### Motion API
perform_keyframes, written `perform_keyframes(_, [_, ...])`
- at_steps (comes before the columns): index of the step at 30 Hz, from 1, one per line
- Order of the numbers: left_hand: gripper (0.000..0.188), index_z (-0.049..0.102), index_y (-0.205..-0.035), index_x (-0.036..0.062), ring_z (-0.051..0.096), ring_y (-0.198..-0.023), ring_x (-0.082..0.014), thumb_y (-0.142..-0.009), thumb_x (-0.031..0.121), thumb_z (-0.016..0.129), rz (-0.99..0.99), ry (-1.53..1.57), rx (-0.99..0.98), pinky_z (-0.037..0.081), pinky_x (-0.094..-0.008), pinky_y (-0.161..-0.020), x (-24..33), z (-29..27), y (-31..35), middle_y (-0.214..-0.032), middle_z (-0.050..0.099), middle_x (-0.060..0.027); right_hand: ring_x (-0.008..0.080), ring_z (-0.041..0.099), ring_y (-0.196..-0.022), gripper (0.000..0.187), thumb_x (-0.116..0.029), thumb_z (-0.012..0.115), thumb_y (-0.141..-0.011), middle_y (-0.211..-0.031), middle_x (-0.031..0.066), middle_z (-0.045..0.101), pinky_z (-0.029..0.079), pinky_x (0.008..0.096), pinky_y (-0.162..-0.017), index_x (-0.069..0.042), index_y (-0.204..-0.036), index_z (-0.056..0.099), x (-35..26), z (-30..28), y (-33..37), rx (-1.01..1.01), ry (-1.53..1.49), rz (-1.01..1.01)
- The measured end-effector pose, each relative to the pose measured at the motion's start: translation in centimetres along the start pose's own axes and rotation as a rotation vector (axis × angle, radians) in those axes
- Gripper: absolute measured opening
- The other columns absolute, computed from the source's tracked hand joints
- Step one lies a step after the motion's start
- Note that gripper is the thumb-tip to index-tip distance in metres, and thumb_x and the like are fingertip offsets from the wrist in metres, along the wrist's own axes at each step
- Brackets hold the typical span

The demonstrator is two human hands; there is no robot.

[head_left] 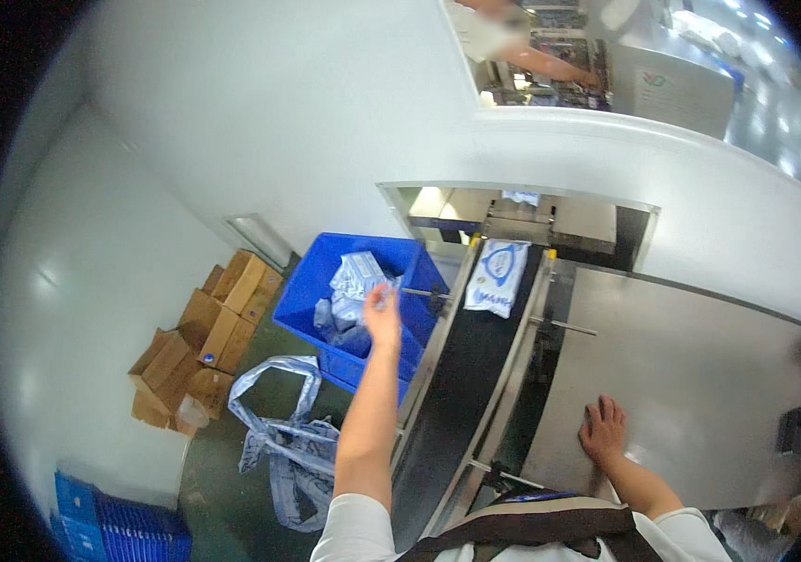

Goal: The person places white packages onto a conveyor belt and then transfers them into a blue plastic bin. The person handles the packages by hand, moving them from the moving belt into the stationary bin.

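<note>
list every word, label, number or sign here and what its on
White-and-blue plastic packet on the black conveyor belt: large blue lettering, not copied here.
Second such packet, behind: blue print, partly hidden.
Grey metal cabinet, top: red-and-green mark, small print unreadable.
Brown cardboard box: small blue mark, unreadable.
Crumpled white packaging, blue plastic bin: too blurred.

Our conveyor [459, 379] carries a packet [497, 277]; we have a bin [309, 281] with packets [358, 273] inside just to its left, boxes [230, 337] farther left of it, a table [686, 375] on its right and a wall [326, 131] across its far end.
</note>
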State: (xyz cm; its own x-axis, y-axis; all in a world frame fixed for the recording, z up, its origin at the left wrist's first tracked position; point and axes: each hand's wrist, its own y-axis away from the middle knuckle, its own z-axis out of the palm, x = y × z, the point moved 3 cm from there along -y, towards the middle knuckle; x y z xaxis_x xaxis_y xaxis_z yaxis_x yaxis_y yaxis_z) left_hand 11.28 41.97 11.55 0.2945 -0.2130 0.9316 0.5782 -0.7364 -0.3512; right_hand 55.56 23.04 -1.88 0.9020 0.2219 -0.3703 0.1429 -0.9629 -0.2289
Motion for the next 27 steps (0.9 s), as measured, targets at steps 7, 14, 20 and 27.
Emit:
perform_keyframes(7, [0.077, 0.045, -0.124, 0.0058, 0.033, -0.121, -0.0432, -0.064, 0.047, 0.072, 0.204, -0.746, -0.360, 0.032, -0.0471, -0.097, 1.2, 11.6, 11.7, -0.133, 0.032, -0.0272, 0.0361, 0.036, -0.117, 0.043, -0.022, 0.059, -0.071, -0.126, 0.0165, 0.039, 0.031, 0.0482, -0.095, -0.012, -0.112, 0.051, 0.7, 0.0, 0.4, -0.034, 0.023, 0.039])
perform_keyframes(14, [0.095, 0.024, -0.139, 0.0156, 0.035, -0.120, -0.0413, -0.060, 0.039, 0.071, -0.197, -0.943, -0.753, 0.031, -0.0520, -0.097, 0.5, 5.0, 12.7, -0.132, 0.034, -0.0253, 0.0358, 0.036, -0.118, 0.039, -0.023, 0.058, -0.072, -0.126, 0.0155, 0.039, 0.031, 0.0488, -0.095, -0.013, -0.109, 0.051, 0.5, 1.0, 0.5, -0.009, 0.026, 0.044])
perform_keyframes(20, [0.065, 0.046, -0.126, 0.0079, 0.050, -0.111, -0.0286, -0.071, 0.041, 0.053, -0.831, 0.834, -0.464, 0.040, -0.0436, -0.094, 6.9, -4.7, 8.1, -0.122, 0.052, -0.0099, 0.0354, 0.033, -0.120, 0.040, -0.024, 0.058, -0.072, -0.128, 0.0164, 0.038, 0.030, 0.0499, -0.095, -0.013, -0.110, 0.051, 0.7, 0.9, 0.2, -0.032, -0.006, 0.075])
perform_keyframes(27, [0.081, 0.023, -0.134, 0.0078, 0.039, -0.115, -0.0334, -0.077, 0.052, 0.059, -0.503, 0.788, 0.194, 0.035, -0.0509, -0.095, 6.5, -4.4, -3.3, -0.129, 0.035, -0.0184, 0.0349, 0.032, -0.121, 0.043, -0.025, 0.058, -0.070, -0.128, 0.0163, 0.037, 0.030, 0.0495, -0.095, -0.014, -0.111, 0.051, 0.7, 1.3, 0.3, -0.062, 0.061, 0.038])
